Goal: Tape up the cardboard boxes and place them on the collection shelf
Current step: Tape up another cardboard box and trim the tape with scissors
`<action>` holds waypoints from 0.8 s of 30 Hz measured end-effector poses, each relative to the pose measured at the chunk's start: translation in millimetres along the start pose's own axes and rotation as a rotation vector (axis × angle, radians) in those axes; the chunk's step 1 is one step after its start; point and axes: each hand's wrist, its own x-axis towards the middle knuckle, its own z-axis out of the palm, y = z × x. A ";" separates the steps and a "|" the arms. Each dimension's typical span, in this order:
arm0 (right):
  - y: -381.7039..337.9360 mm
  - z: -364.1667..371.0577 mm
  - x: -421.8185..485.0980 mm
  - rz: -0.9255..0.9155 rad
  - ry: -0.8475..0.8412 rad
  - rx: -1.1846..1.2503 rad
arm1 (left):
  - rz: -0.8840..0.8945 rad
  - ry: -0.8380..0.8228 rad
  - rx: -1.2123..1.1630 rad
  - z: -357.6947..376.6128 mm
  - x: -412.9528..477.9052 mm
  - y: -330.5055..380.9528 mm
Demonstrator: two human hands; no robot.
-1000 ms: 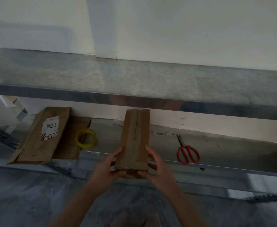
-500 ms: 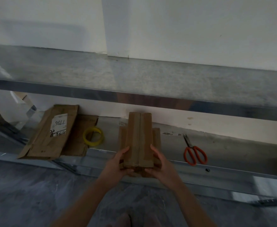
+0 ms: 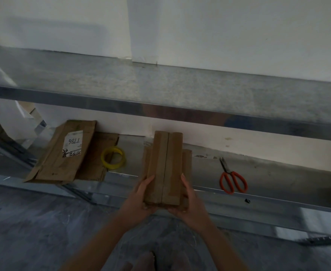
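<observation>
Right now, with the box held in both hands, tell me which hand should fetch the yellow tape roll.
Left. The yellow tape roll lies on the lower shelf left of the box, on the left hand's side. The right hand would likely have to cross the box.

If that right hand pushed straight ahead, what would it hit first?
The right hand grips the cardboard box, so that first; pushed on together, probably the wall behind the lower shelf.

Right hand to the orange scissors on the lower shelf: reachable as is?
Probably yes: the scissors lie in the open on the lower shelf, right of the right hand, nothing between. But it and the left hand share a grip on the cardboard box, so release first.
</observation>
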 end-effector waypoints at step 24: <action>-140.4 145.1 71.3 -0.234 -0.042 -0.660 | 0.238 -0.038 0.901 -166.0 20.0 -112.4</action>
